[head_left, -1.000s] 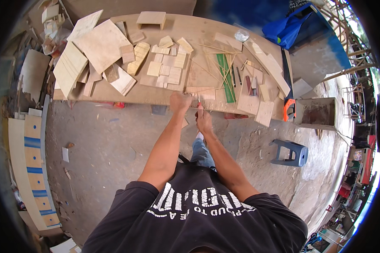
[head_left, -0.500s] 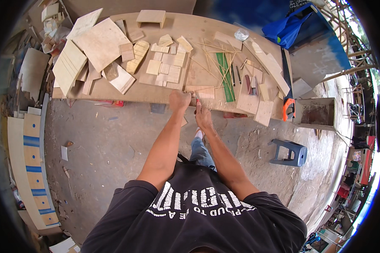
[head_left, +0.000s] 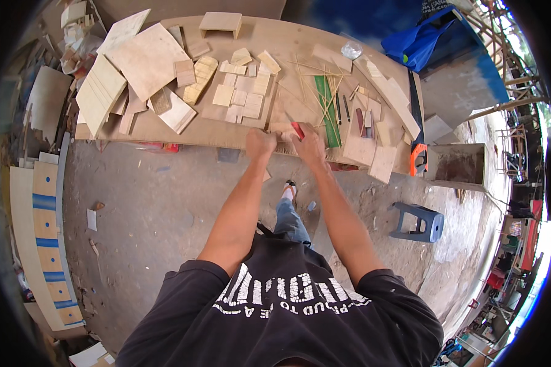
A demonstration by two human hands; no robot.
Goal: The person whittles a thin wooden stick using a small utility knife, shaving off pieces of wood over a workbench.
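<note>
My right hand (head_left: pixel 310 147) grips a knife with a red handle (head_left: pixel 297 129); its thin blade points up and to the left, over the table's front edge. Beside it, my left hand (head_left: pixel 261 144) is closed at the same edge, its fingers bent around something too small or hidden to make out. Just beyond both hands lies a pale flat wood piece (head_left: pixel 280 127), partly covered by the right hand. A board carrying small fitted wood blocks (head_left: pixel 239 98) rests past my left hand. Thin bamboo sticks (head_left: pixel 315 82) are scattered over a green strip (head_left: pixel 328 116) past my right hand.
Stacked plywood sheets (head_left: pixel 146 61) cover the table's left side. On the right lie a knife with a dark red handle (head_left: pixel 360 121), wood offcuts (head_left: pixel 382 164) and an orange-handled saw (head_left: pixel 418 159). A blue-grey stool (head_left: pixel 431 225) stands on the floor, near a box (head_left: pixel 456 164).
My right hand has moved right and slightly away from the left hand, lifting the knife so its red handle shows. The left hand has stayed nearly in place.
</note>
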